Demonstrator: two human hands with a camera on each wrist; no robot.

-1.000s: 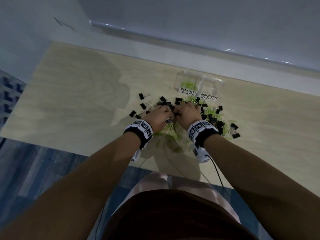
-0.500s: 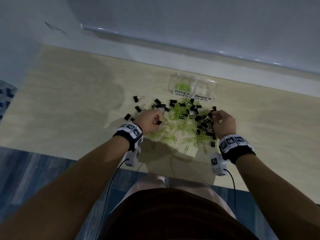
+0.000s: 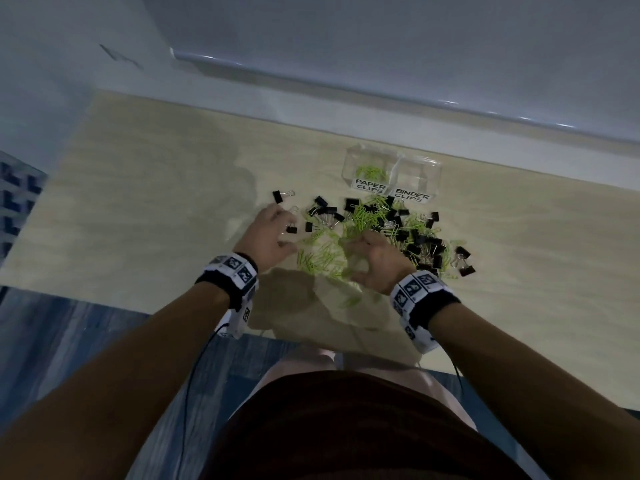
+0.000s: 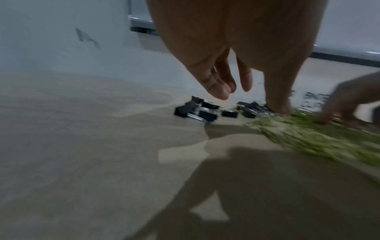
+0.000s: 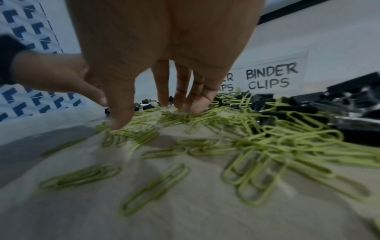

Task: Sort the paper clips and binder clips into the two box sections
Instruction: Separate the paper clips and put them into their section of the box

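Green paper clips (image 3: 325,258) (image 5: 267,146) (image 4: 320,141) and black binder clips (image 3: 422,244) (image 4: 195,112) (image 5: 308,104) lie mixed on the wooden table. A clear two-section box (image 3: 391,174) stands behind them; its PAPER CLIPS side (image 3: 371,172) holds a few green clips, and its BINDER CLIPS label (image 5: 271,78) marks the right side. My left hand (image 3: 270,233) (image 4: 232,78) hovers with spread fingers over binder clips at the pile's left. My right hand (image 3: 374,261) (image 5: 160,91) rests straight fingertips on the green paper clips.
The table's near edge (image 3: 173,306) runs just under my wrists, with blue floor below. A white wall (image 3: 311,64) rises behind the box. Bare wood (image 3: 156,202) stretches to the left of the pile.
My right hand has come back from the right side to the middle of the paper clips. My left hand has moved a little forward and opened its fingers. The clips are spread wider.
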